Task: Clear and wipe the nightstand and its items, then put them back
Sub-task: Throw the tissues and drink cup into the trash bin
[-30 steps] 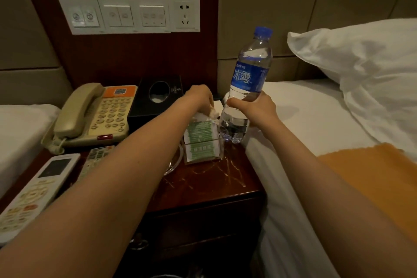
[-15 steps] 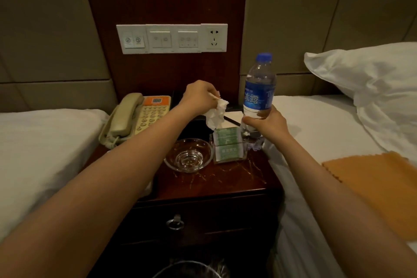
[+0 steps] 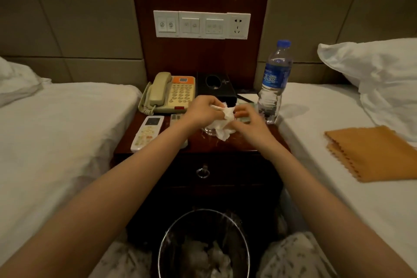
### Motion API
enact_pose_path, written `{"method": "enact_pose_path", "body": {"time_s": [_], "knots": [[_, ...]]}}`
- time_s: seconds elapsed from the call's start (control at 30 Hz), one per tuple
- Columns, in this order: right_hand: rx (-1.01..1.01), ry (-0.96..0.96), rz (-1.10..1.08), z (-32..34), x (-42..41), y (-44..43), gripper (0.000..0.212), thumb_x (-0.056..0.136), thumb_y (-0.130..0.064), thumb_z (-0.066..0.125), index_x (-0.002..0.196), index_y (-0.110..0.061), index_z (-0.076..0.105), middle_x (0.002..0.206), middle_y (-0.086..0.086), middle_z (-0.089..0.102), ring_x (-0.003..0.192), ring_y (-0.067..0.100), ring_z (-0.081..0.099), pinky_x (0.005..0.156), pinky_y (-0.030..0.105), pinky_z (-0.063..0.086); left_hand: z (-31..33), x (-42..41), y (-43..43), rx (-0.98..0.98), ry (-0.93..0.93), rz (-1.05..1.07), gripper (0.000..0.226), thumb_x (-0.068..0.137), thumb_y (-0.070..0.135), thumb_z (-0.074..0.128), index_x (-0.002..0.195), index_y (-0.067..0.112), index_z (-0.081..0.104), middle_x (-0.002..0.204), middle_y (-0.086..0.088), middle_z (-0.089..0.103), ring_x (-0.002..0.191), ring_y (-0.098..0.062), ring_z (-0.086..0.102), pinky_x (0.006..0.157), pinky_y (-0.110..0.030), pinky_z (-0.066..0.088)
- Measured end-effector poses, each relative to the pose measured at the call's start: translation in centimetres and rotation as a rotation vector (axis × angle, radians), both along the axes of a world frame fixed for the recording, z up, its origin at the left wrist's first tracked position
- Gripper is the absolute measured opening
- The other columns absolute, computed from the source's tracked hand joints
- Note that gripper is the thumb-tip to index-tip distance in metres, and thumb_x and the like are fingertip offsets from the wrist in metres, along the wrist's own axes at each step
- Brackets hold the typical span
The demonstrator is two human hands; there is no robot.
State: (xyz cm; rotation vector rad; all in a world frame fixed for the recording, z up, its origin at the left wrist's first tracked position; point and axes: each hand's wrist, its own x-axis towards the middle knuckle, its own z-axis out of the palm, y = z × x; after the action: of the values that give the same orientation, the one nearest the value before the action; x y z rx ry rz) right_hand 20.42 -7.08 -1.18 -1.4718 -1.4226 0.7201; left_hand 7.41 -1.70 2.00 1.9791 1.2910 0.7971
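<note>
Left hand (image 3: 203,110) and right hand (image 3: 250,119) pinching crumpled tissue (image 3: 222,127), water bottle (image 3: 274,81) labelled 冰露 on nightstand (image 3: 237,145)

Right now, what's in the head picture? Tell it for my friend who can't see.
The left hand and right hand hold a crumpled white tissue over a dark nightstand between two beds. A phone, tissue box, remote and water bottle sit on it.
</note>
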Motion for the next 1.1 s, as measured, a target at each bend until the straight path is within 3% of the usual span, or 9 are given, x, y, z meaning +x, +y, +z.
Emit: {"method": "enact_pose_path", "body": {"time_s": [0.07,0.17,0.33,0.57,0.67,0.77,0.83,0.93,1.1], "knots": [[-0.248,0.242,0.206,-0.2,-1.8,-1.1,0.032,0.088,-0.009,0.058,0.114,-0.02,0.044,0.111,0.007,0.053,0.095,0.019,0.058,0.075,0.029,0.052,-0.6,-0.7,-1.3,-0.022,0.017,-0.007,0.01,0.085,0.009,0.061,0.094,0.012,0.062,0.078,0.006,0.052,0.074,-0.011,0.049,0.054,-0.02,0.038],[-0.341,0.435,0.257,-1.8,-3.1,-1.9,0.035,0.088,-0.006,0.057,0.119,-0.017,0.045,0.113,0.01,0.056,0.092,0.022,0.062,0.074,0.034,0.057,-2.2,-2.4,-3.0,-0.075,-0.02,0.009,0.007,0.084,0.008,0.06,0.089,0.013,0.059,0.076,0.005,0.053,0.071,-0.01,0.051,0.057,-0.021,0.041],[-0.451,0.233,0.247,-5.4,-3.8,-3.4,0.028,0.087,0.002,0.053,0.11,-0.013,0.05,0.096,0.003,0.057,0.085,0.017,0.058,0.064,0.027,0.05,-6.9,-4.3,-5.8,-0.302,-0.075,-0.013,0.013,0.083,0.011,0.064,0.077,0.018,0.056,0.078,0.003,0.056,0.073,-0.009,0.054,0.059,-0.018,0.044],[-0.712,-0.184,0.249,-11.5,-4.7,-5.1,0.02,0.079,0.003,0.057,0.096,-0.007,0.053,0.09,0.011,0.053,0.076,0.019,0.053,0.064,0.03,0.044,-13.9,-4.5,-8.3,-0.54,0.139,-0.072,0.017,0.085,0.012,0.061,0.073,0.02,0.053,0.081,0.002,0.052,0.084,-0.015,0.053,0.068,-0.025,0.046],[-0.744,-0.316,0.261,-13.1,-4.9,-5.5,0.024,0.084,0.0,0.057,0.108,0.0,0.056,0.09,0.009,0.052,0.077,0.018,0.052,0.062,0.027,0.043,-15.3,-5.0,-9.0,-0.677,0.234,-0.073,0.01,0.092,0.011,0.052,0.101,0.012,0.056,0.107,-0.009,0.053,0.099,-0.023,0.056,0.08,-0.035,0.051],[-0.831,-0.423,0.279,-14.2,-4.8,-5.7,0.044,0.085,0.001,0.056,0.129,-0.001,0.048,0.114,0.016,0.053,0.102,0.028,0.056,0.068,0.03,0.048,-15.9,-5.6,-9.0,-0.757,0.429,-0.112,0.047,0.094,0.017,0.05,0.139,0.01,0.038,0.141,-0.014,0.04,0.117,-0.031,0.053,0.085,-0.04,0.05],[-0.867,-0.415,0.288,-14.6,-4.9,-5.7,0.043,0.086,-0.001,0.056,0.128,-0.006,0.047,0.114,0.011,0.051,0.101,0.026,0.056,0.067,0.029,0.049,-15.8,-6.2,-8.7,-0.738,0.483,-0.113,0.051,0.093,0.02,0.051,0.142,0.013,0.035,0.146,-0.013,0.036,0.119,-0.031,0.052,0.084,-0.04,0.05],[-0.874,-0.407,0.273,-14.8,-5.1,-5.5,0.031,0.088,-0.007,0.056,0.118,-0.01,0.05,0.085,0.001,0.047,0.071,0.013,0.048,0.057,0.024,0.043,-15.4,-6.9,-8.0,-0.655,0.538,-0.128,0.043,0.094,0.023,0.05,0.136,0.013,0.045,0.142,-0.009,0.042,0.122,-0.028,0.049,0.086,-0.036,0.045],[-0.816,-0.411,0.215,-14.3,-5.3,-4.8,0.032,0.089,-0.007,0.055,0.121,-0.011,0.052,0.083,-0.002,0.047,0.08,0.015,0.05,0.06,0.024,0.045,-14.6,-7.8,-7.6,-0.649,0.58,-0.123,0.036,0.094,0.024,0.049,0.13,0.017,0.051,0.134,-0.004,0.05,0.118,-0.022,0.052,0.085,-0.034,0.045]]}}
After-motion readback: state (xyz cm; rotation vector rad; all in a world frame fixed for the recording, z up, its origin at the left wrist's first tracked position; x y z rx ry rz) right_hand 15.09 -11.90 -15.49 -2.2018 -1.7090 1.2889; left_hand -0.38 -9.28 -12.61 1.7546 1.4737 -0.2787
